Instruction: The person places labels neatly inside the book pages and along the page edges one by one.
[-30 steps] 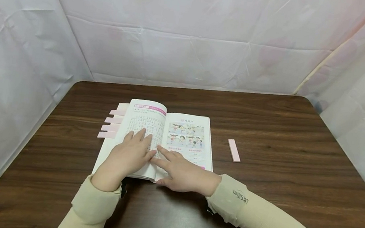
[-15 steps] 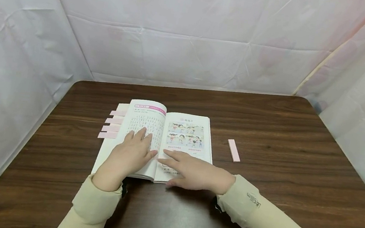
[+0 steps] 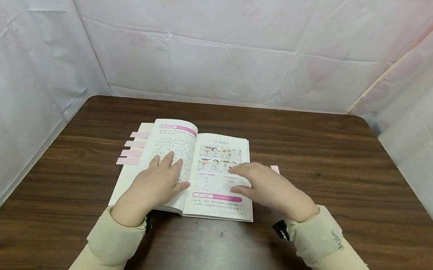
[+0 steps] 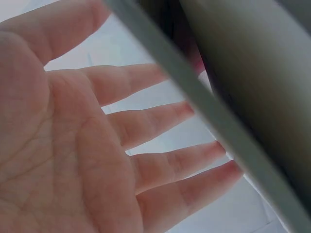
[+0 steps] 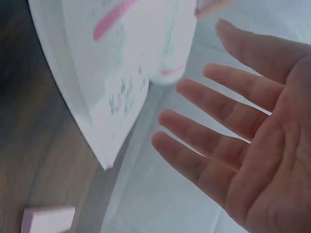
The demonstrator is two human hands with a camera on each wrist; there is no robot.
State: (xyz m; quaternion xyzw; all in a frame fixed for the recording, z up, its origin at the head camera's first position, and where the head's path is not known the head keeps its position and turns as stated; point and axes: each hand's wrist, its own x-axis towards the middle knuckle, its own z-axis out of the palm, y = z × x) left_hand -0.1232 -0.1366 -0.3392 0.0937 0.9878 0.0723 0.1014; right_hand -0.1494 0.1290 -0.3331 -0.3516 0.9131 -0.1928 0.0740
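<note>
An open book (image 3: 218, 208) with printed text and small coloured pictures lies on the table. My left hand (image 3: 153, 188) rests on its left page with fingers spread; the left wrist view shows those fingertips meeting the page. Over the right page's outer edge hangs my right hand (image 3: 273, 189), its fingers loosely extended, and the right wrist view (image 5: 262, 141) shows a bare palm. A pink strip (image 3: 275, 168), like a pad of sticky notes, lies right of the book, mostly hidden behind the right hand. Its end (image 5: 48, 219) shows in the right wrist view.
Several pink paper tabs (image 3: 130, 152) stick out from the book's left edge. The dark wooden table (image 3: 332, 159) extends around the book. A pale curtain (image 3: 224, 72) encloses its back and sides.
My right hand has moved off the book's middle, rightward and up toward the pink strip, uncovering the right page's lower part and covering most of the strip. The left hand stays put.
</note>
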